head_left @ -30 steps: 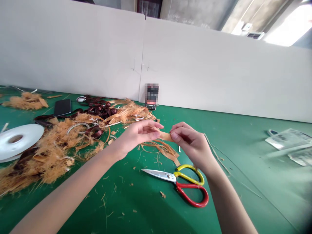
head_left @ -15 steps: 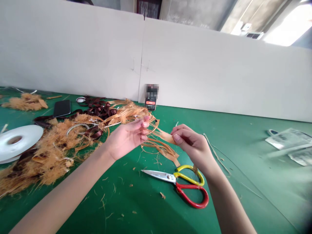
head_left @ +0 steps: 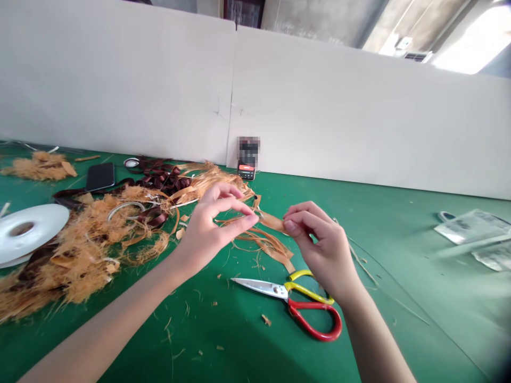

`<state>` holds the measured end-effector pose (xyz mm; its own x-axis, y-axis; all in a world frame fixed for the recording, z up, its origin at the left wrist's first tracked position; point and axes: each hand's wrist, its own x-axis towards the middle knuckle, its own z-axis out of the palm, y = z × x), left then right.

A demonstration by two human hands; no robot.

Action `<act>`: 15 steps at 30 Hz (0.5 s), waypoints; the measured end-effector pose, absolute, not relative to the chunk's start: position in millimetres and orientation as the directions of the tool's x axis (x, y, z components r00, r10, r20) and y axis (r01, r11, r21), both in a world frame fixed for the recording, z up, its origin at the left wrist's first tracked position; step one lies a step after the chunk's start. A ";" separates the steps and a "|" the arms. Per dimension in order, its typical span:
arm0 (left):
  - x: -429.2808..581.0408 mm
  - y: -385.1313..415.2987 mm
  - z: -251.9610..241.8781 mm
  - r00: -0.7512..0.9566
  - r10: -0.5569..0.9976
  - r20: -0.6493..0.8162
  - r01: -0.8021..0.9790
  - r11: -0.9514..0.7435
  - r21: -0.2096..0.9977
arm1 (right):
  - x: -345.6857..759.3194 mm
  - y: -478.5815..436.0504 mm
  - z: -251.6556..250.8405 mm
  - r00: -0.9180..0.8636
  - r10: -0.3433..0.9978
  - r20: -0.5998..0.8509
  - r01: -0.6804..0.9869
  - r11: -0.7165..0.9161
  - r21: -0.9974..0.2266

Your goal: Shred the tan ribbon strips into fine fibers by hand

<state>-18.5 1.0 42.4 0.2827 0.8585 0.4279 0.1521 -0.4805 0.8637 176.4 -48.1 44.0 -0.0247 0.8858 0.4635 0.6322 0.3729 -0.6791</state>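
Note:
My right hand pinches one end of a strip of tan raffia between thumb and forefinger. At the strip's other end, the thumb and forefinger of my left hand come together, with its other fingers raised and curved. Loose tan raffia strands lie on the table just beneath and between both hands. Scissors with one yellow and one red handle rest nearer to me, blades pointing left, the yellow loop partly behind my right wrist.
Frayed raffia, dark brown ribbon and a white spool crowd the left. A dark phone lies there; another phone leans on the white partition. Clear plastic pieces lie right on the green table.
My left hand has turned over from palm-up, and its thumb and forefinger have come to the raffia strip's left end. My right hand keeps its pinch, almost in the same place.

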 end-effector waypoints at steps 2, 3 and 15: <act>-16.2 0.5 42.1 0.307 0.865 0.398 0.145 -0.456 0.878 | 174.4 -49.2 44.7 -0.040 0.878 0.476 0.644 0.387 -0.660; -15.2 0.8 41.3 0.314 0.868 0.385 0.140 -0.443 0.885 | 173.6 -49.7 45.0 -0.046 0.876 0.481 0.646 0.393 -0.654; -11.7 0.5 35.2 0.313 0.868 0.386 0.131 -0.442 0.888 | 168.1 -53.0 46.1 -0.097 0.868 0.487 0.680 0.415 -0.605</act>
